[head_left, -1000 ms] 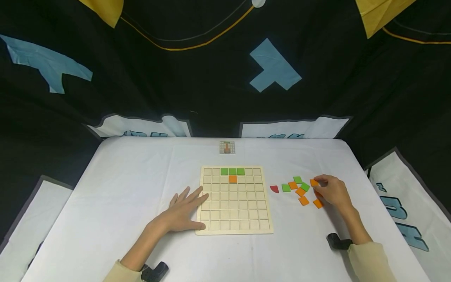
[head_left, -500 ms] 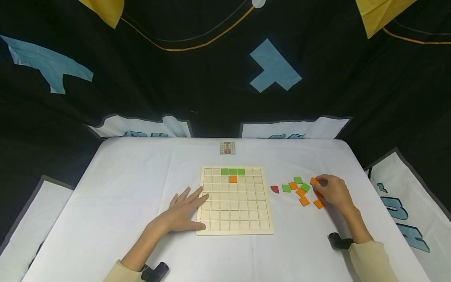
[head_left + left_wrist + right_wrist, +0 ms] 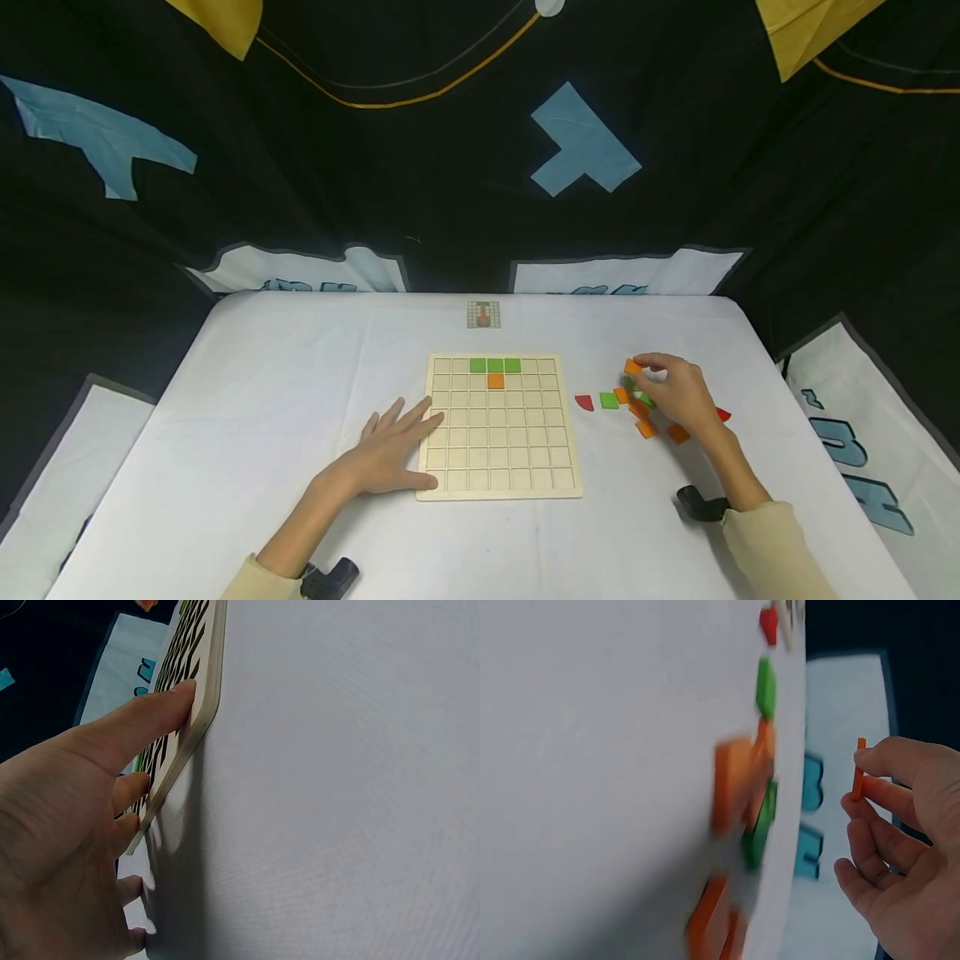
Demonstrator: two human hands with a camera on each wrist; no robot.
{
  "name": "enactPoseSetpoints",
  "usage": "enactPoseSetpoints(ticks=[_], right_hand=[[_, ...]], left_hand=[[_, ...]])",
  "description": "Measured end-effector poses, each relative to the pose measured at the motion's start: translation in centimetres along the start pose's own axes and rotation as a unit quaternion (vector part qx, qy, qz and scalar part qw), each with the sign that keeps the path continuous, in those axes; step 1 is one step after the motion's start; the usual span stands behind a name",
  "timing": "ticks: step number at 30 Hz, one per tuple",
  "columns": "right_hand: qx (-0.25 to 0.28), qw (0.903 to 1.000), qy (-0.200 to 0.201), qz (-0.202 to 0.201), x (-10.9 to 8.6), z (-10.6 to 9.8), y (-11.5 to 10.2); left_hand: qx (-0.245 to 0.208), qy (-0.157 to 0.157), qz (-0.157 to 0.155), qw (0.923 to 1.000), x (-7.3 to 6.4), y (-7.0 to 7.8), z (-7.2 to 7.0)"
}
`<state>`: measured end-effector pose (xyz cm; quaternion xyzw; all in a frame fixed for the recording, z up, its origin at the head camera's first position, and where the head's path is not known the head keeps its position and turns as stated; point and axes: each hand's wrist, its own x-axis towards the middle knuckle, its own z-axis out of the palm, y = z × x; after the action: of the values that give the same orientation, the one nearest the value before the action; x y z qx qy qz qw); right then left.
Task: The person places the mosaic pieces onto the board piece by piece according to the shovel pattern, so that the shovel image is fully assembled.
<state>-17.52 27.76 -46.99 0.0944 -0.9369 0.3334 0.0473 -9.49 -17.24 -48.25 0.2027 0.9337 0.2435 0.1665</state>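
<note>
Head: held tile (image 3: 633, 366) now nearer board (image 3: 498, 437)

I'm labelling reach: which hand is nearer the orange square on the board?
Left. The left hand touches the wooden grid board, left of its orange square; the right hand is beyond the board's right side, pinching a second orange tile.
</note>
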Motion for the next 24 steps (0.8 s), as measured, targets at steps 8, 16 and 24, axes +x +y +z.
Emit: enactPoseSetpoints(ticks=[8, 16, 24], right_hand=[[0.024, 0.9994, -0.026, -0.003, 1.2, 2.3, -4.0], [0.053, 0.9956, -0.06, -0.048, 2.2, 4.6, -7.0], [0.052, 0.9888, -0.094, -0.104, 2.6, 7.1, -9.1]], left_hand=[[0.003, 0.0, 0.001, 1.0, 0.0, 0.1, 0.0], [0.006, -0.002, 0.001, 1.0, -0.1, 0.0, 0.0], [0.003, -0.005, 0.002, 1.0, -0.1, -0.1, -0.1]])
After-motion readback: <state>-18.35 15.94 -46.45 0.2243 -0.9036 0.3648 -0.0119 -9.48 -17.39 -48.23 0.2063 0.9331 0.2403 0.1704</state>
